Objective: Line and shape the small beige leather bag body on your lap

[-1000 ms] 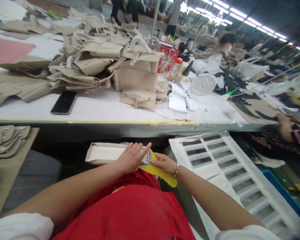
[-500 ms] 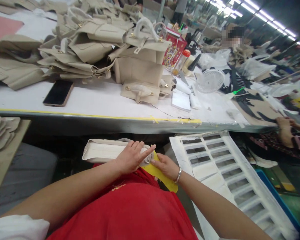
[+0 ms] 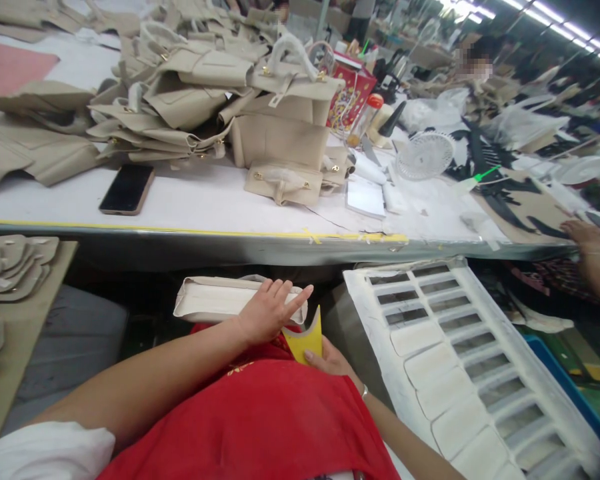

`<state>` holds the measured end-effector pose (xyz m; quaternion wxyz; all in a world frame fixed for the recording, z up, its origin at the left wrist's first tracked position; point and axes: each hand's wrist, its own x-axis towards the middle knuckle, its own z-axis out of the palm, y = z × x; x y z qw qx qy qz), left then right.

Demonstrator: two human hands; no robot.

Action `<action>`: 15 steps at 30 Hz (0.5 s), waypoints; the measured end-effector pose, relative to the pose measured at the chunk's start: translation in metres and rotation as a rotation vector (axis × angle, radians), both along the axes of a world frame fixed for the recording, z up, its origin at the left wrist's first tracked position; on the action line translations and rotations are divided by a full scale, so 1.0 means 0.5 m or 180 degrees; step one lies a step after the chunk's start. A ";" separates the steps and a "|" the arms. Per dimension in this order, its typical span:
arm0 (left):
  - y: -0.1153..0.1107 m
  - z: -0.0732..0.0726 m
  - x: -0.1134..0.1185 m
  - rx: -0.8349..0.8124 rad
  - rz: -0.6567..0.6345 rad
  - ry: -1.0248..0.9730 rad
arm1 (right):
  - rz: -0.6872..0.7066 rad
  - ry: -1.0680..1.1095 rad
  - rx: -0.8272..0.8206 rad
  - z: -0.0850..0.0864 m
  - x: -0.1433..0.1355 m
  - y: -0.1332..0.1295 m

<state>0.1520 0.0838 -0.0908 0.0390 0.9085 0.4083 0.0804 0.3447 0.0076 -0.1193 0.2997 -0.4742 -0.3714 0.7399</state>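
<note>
A beige, box-shaped bag piece [image 3: 215,300] with a white inner face lies across my lap, below the table edge. My left hand [image 3: 270,310] rests on its right end, fingers spread and thumb pointing right. Just below and right of that end, my right hand [image 3: 327,357] grips a yellow curved sheet [image 3: 305,340], its thumb on the front of the sheet. The sheet's concave edge faces up, apart from the end of the bag piece.
Beige bags [image 3: 195,73] pile up on the white table [image 3: 190,207], near a phone [image 3: 127,190]. At right stands a slotted white rack [image 3: 430,347]; a board [image 3: 30,333] with beige pieces is at left. Another person's hand [image 3: 587,233] is at far right.
My right hand has moved down with the yellow sheet, away from the bag piece's end, and the sheet has turned. My left hand stays on the bag piece. The view has shifted slightly.
</note>
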 end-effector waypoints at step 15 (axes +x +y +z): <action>0.009 -0.008 0.000 0.0094 -0.0061 0.0015 | 0.1859 -0.0234 -0.0242 0.065 0.054 0.179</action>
